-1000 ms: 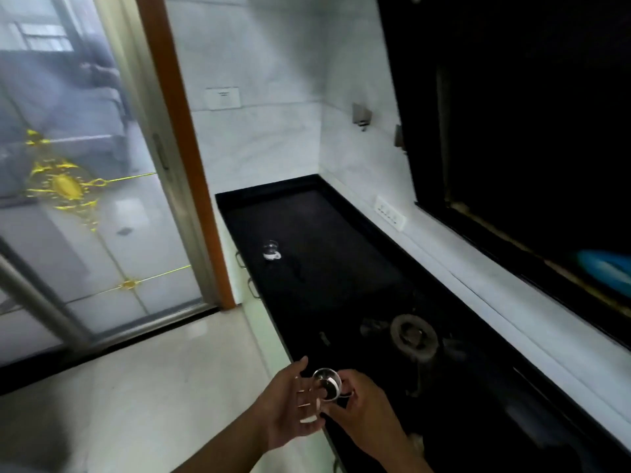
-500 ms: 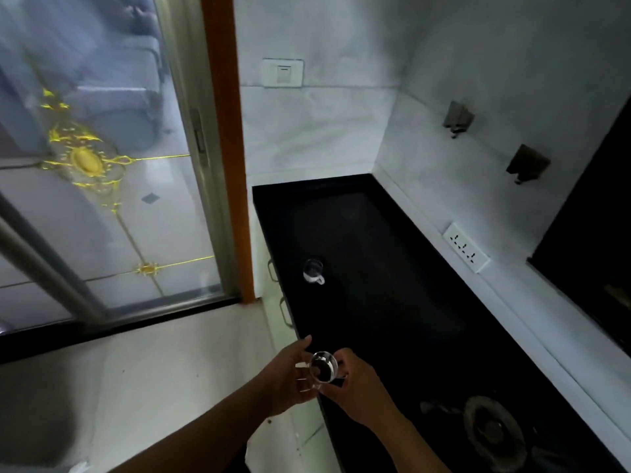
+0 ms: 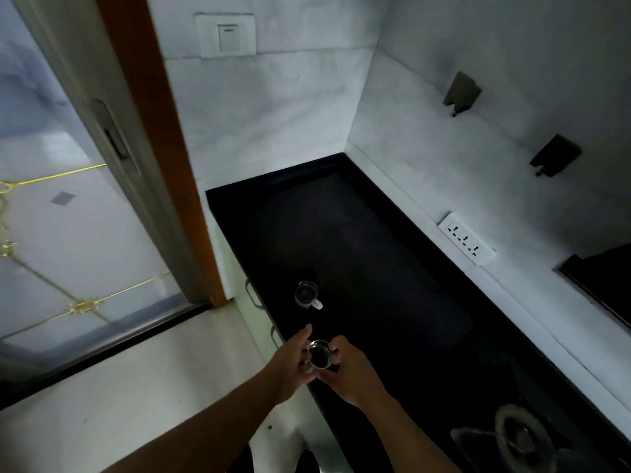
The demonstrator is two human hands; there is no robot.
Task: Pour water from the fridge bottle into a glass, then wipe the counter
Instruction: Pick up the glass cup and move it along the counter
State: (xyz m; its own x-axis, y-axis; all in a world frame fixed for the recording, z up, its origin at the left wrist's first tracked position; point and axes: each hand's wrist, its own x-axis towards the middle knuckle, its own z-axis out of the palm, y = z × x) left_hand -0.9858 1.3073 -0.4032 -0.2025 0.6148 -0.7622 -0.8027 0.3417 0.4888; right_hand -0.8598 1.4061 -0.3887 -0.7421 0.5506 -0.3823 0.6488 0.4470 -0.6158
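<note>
Low in the frame's centre, both hands cradle a small glass mug (image 3: 320, 355) at the front edge of the black counter (image 3: 375, 254): the left hand (image 3: 290, 363) cupped around its side, the right hand (image 3: 348, 370) with fingers closed on the other side, probably to steady it for setting down. A second glass mug (image 3: 307, 295) stands on the counter just above, and no fridge bottle is in view.

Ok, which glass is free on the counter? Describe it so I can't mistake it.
Find the black counter running along the white wall. Near its front edge, just beyond both hands, a small clear glass cup stands alone. Unlike the held glass, nothing touches it, and its white handle points right.
</note>
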